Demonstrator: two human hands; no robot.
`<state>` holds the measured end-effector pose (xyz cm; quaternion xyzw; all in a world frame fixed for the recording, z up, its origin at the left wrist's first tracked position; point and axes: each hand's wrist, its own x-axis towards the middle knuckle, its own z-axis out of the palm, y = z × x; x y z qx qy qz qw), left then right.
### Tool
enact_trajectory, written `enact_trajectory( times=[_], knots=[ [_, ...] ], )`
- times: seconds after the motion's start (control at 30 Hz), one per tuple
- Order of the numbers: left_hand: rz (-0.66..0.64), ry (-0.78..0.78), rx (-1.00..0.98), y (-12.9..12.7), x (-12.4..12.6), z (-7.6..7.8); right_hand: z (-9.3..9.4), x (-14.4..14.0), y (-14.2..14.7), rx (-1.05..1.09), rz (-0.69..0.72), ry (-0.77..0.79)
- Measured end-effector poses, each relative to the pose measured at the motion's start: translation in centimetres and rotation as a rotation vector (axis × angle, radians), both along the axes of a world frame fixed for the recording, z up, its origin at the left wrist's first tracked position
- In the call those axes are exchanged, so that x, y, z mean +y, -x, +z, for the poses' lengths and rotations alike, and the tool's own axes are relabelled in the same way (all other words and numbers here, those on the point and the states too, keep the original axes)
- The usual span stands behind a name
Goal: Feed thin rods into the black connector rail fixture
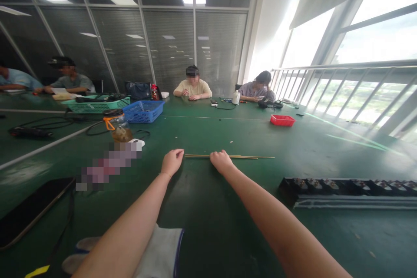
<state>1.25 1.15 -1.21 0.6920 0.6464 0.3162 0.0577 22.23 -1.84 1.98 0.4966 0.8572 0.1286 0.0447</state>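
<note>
Both my arms reach forward over a green table [208, 208]. My left hand [172, 161] is curled with its fingertips at the left end of a few thin brass-coloured rods [247, 157] that lie flat across the table. My right hand [220, 160] is closed over the same rods a little further right, and the rods stick out past it to the right. Whether the left hand really grips them I cannot tell.
A black tray of small parts [348, 186] lies at the right. A red bin [282, 120], blue basket [143, 111], green basket [96, 105], jar [117, 125], cables and a dark tablet [29, 210] are around. A white cloth [159, 254] lies near me. Other people sit at the far side.
</note>
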Motion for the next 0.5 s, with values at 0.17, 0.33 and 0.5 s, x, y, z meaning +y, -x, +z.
enact_trajectory(
  times=[0.17, 0.33, 0.5],
  knots=[
    [0.061, 0.056, -0.080, 0.0, -0.3, 0.7, 3.2, -1.3, -3.0, 0.046, -0.090, -0.142],
    [0.043, 0.066, -0.080, -0.2, -0.5, 0.8, 7.5, -5.5, -10.4, 0.112, -0.079, -0.302],
    [0.019, 0.057, -0.014, -0.4, -0.7, 1.1, 7.7, -11.7, -22.3, 0.174, -0.133, -0.606]
  ],
)
